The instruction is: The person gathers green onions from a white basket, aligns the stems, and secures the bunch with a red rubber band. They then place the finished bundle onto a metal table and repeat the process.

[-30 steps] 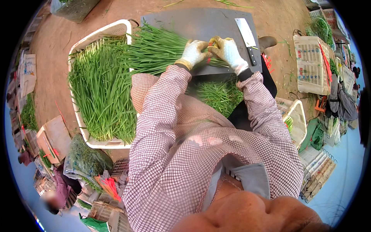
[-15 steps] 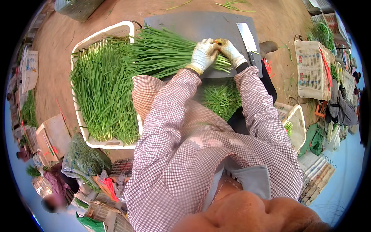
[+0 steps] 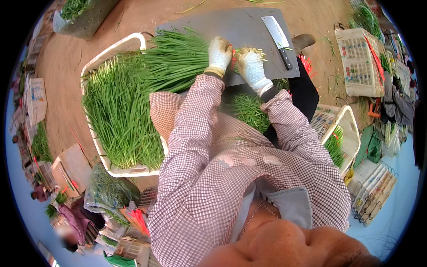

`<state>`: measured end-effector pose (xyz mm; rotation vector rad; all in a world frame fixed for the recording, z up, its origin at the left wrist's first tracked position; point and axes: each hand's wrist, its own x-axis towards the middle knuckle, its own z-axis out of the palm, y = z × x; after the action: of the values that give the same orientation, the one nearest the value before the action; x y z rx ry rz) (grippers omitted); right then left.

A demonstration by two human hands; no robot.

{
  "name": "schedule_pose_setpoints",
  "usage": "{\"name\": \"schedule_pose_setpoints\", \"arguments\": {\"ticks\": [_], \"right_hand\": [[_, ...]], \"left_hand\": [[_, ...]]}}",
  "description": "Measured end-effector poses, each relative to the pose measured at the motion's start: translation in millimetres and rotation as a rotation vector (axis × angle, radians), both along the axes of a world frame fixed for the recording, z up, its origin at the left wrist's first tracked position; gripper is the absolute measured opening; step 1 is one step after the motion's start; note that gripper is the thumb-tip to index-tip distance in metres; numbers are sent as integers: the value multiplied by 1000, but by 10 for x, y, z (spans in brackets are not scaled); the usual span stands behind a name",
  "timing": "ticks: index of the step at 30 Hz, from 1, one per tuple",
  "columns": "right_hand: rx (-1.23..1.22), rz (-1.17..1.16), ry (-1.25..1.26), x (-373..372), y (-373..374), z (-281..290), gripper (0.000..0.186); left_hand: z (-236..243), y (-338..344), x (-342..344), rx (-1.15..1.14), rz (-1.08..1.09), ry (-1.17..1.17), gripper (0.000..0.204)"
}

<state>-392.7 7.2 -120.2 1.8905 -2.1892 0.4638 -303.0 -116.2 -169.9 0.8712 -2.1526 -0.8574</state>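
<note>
A large bunch of garlic chives (image 3: pixel 178 60) lies across a grey board (image 3: pixel 235 26), its leaves pointing left and its pale stem ends (image 3: pixel 262 54) to the right. My left hand (image 3: pixel 220 55), in a whitish glove, is closed around the bunch near the stem end. Just right of it, my gloved right hand (image 3: pixel 250 66) is wrapped over the stems. Between the two hands shows a red-orange tie (image 3: pixel 233 58) against the bunch. A cleaver (image 3: pixel 276 34) with a black handle rests on the board's right side, apart from my hands.
On the left stands a white plastic crate (image 3: pixel 92 133) full of chives. Chive trimmings (image 3: pixel 249 111) lie below the board. At the right are another white crate (image 3: pixel 353 133) holding greens and several red strips (image 3: pixel 307 64). A person (image 3: pixel 75 222) is at the lower left.
My hands have drawn slightly apart; the right hand has turned down over the stems. The red-orange tie shows more plainly between them. The whole view has shifted slightly.
</note>
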Motion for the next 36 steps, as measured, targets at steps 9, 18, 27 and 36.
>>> {"name": "schedule_pose_setpoints", "arguments": {"ticks": [9,18,27,36], "right_hand": [[275,54,-467,-470,-116,108,22],[17,-127,-719,-496,-413,-217,18],[-108,-223,-500,-499,259,-232,22],[12,-569,-428,-1456,133,-974,34]], "left_hand": [[150,549,253,-309,-55,52,24],[151,254,254,-373,-96,-64,24],[222,-413,-451,45,-573,-476,32],[192,-3,-103,-407,-564,-624,98]]}}
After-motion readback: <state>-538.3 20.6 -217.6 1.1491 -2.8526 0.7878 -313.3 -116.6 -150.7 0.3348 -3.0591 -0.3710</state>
